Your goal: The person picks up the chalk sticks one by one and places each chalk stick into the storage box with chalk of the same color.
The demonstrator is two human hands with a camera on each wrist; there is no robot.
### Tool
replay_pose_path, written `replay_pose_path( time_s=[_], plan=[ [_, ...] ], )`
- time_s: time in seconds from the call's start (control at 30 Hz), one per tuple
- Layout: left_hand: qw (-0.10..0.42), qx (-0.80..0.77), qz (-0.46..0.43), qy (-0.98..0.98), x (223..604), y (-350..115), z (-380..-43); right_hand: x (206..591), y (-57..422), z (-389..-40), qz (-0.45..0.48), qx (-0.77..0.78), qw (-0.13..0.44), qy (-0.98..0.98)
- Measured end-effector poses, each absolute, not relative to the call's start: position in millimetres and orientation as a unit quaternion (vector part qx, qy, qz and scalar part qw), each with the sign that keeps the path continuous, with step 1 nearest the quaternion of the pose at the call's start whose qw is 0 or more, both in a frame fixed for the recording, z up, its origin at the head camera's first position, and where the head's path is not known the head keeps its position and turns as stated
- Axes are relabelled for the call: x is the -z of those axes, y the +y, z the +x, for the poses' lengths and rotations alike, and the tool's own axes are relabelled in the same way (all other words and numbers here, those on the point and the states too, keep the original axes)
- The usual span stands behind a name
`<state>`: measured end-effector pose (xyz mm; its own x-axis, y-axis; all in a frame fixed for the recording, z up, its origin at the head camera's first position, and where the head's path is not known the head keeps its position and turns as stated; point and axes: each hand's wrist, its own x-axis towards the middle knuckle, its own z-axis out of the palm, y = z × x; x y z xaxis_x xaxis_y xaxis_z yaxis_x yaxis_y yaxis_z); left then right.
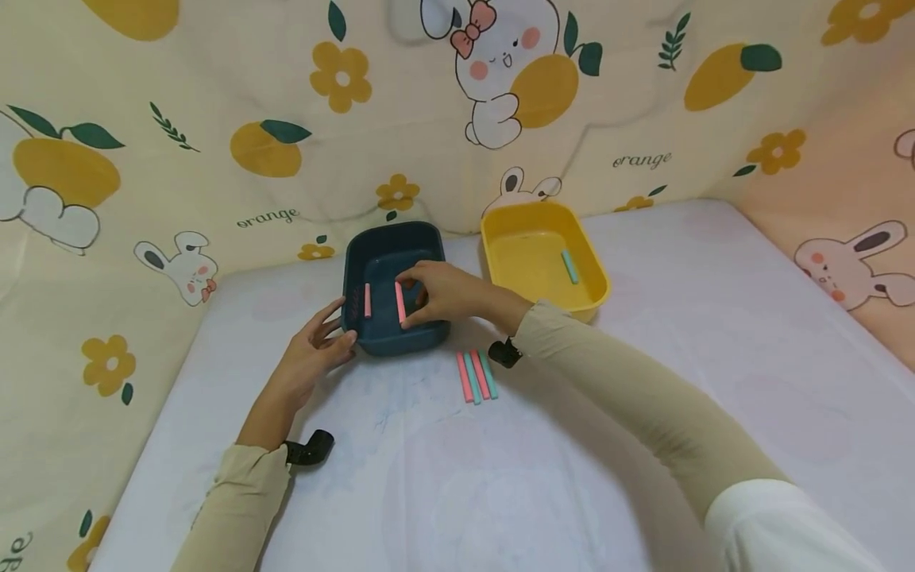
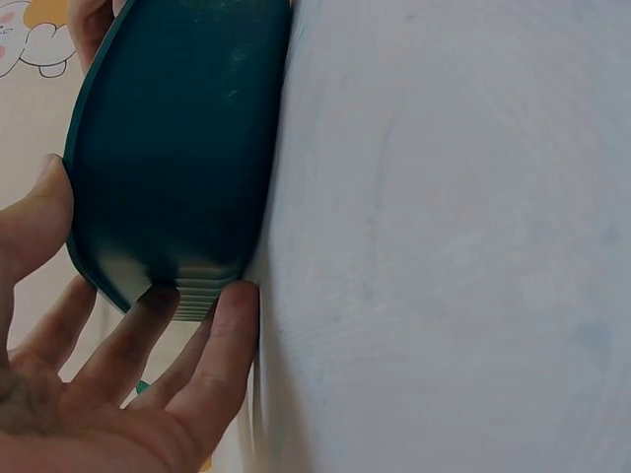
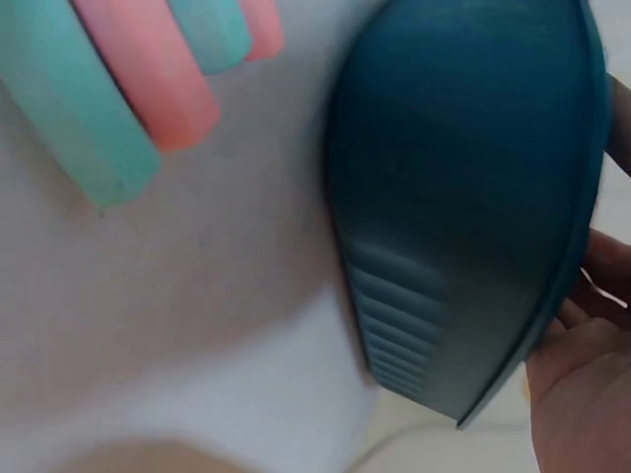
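Note:
My right hand (image 1: 450,292) pinches a pink chalk stick (image 1: 400,303) between thumb and fingers, over the inside of the dark teal bin (image 1: 400,343). Another pink chalk stick (image 1: 368,300) lies inside that bin, to the left. My left hand (image 1: 312,355) rests against the bin's left side. In the left wrist view its thumb (image 2: 44,212) touches the rim, and the other fingers lie fairly straight along the ribbed end wall. The right wrist view shows the bin's outer wall (image 3: 454,197), with the held stick hidden.
Right of the teal bin stands a yellow bin (image 1: 595,290) with one green chalk stick (image 1: 569,267) in it. Several pink and green chalk sticks (image 1: 476,376) lie side by side on the white tabletop (image 1: 429,477). A patterned cloth (image 1: 400,143) hangs behind.

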<state>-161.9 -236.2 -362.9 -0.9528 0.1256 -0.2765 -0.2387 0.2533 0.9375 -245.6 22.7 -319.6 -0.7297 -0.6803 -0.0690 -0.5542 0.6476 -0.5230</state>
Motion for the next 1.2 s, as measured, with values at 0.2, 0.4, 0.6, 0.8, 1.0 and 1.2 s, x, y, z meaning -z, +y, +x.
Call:
replay_pose_path(
  time_s=[0.2, 0.4, 0.6, 0.8, 1.0, 1.2],
  plan=[
    [0.148, -0.614, -0.028, 0.775, 363.2, -236.6, -161.1, 323.1, 15.2, -250.7, -0.354, 0.223, 0.13, 0.899],
    [0.149, -0.615, -0.02, 0.774, 361.0, -235.4, -162.6, 322.7, 7.4, -259.9, -0.34, 0.206, 0.126, 0.909],
    [0.155, -0.617, -0.019, 0.772, 360.2, -238.7, -161.6, 325.1, -4.1, -269.2, -0.337, 0.221, 0.139, 0.904],
    [0.151, -0.62, -0.016, 0.77, 364.1, -238.8, -161.8, 327.1, -9.5, -276.4, -0.33, 0.213, 0.146, 0.908],
    [0.151, -0.62, -0.018, 0.77, 363.1, -238.5, -162.7, 329.7, -14.9, -281.7, -0.332, 0.194, 0.148, 0.911],
    [0.15, -0.626, -0.015, 0.765, 362.3, -237.1, -161.7, 332.5, -19.7, -282.3, -0.335, 0.174, 0.151, 0.914]
  ],
)
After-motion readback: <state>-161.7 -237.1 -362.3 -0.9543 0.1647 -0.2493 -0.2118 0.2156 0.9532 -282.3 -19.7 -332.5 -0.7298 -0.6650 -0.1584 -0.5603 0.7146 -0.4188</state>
